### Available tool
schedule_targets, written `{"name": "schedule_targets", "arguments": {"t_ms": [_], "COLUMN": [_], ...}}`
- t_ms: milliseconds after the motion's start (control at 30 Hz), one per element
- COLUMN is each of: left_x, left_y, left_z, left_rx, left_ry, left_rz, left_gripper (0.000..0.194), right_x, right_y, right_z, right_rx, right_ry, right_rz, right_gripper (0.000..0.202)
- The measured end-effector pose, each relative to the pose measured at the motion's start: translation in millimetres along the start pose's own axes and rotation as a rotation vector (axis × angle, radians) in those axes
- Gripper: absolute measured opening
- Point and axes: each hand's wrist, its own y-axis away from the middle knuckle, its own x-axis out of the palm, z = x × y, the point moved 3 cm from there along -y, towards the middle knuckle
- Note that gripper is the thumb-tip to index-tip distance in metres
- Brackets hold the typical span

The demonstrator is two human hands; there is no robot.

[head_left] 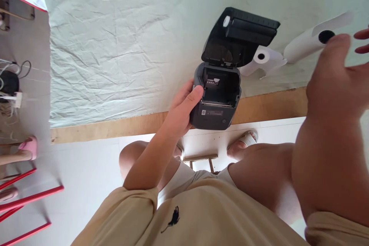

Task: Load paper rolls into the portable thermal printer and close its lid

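Note:
My left hand is wrapped round the side of a small dark grey label printer, thumb on its upper rim. The printer's lid stands swung up, showing a black roller with a white end wheel. A small label inside marks the bare compartment. My right hand is at the right edge with its thumb and fingers apart. Its thumb overlaps the end of a large white paper roll with a black core. Behind the printer lies a smaller paper roll, partly hidden by the lid.
A pale green cloth covers the table, with a bare wooden edge nearest me. At left, red metal legs, cables and another person's foot in a pink slipper are on the floor.

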Motion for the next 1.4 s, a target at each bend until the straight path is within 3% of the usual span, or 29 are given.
{"name": "schedule_targets", "arguments": {"t_ms": [33,133,300,367,467,633,767,900,1033,1200,1300,1400], "left_x": [0.1,1.5,2.9,1.5,-0.3,0.8,2.2,4.5,7.1,8.8,9.2,9.2], "left_y": [0.0,-0.7,-2.2,-1.9,-0.7,0.4,0.0,-0.4,0.6,2.1,1.8,1.3], "left_z": [-0.6,-2.6,-2.7,-1.1,0.3,-1.3,-2.7,-3.6,-5.0,-6.8,-7.7,-7.7], "left_rx": [0.003,0.012,0.046,0.043,0.041,0.027,0.034,0.058,0.045,0.033,0.042,0.044], "left_ry": [-0.016,-0.058,-0.04,-0.047,-0.053,-0.058,-0.057,-0.021,-0.014,-0.039,-0.034,-0.038], "left_rz": [-0.008,-0.032,-0.029,-0.031,-0.035,-0.048,-0.042,-0.019,-0.067,-0.088,-0.093,-0.105], "left_gripper": [0.057,0.062,0.062,0.06,0.057,0.059,0.057,0.055,0.055,0.058,0.058,0.059], "right_x": [4.6,22.7,24.0,22.5,24.0,24.8,22.2,23.4,29.7,23.2,22.7,28.8], "right_y": [-5.4,-13.5,-2.2,1.4,2.3,3.5,3.9,3.5,2.1,6.1,9.8,5.2], "right_z": [-9.5,-24.3,-9.1,-5.8,-5.5,-2.9,-1.9,-10.4,-20.0,-17.4,-13.9,-25.4], "right_rx": [-0.016,0.046,0.012,0.0,-0.008,0.006,-0.036,0.005,-0.024,-0.032,-0.127,-0.147], "right_ry": [0.029,0.06,-0.103,-0.072,-0.028,-0.156,-0.058,-0.176,-0.078,-0.172,-0.144,-0.016], "right_rz": [-0.047,0.058,0.276,0.312,0.283,0.274,0.284,0.261,0.287,0.274,0.327,0.303], "right_gripper": [0.04,0.037,0.065,0.061,0.053,0.087,0.059,0.086,0.064,0.087,0.075,0.067]}}
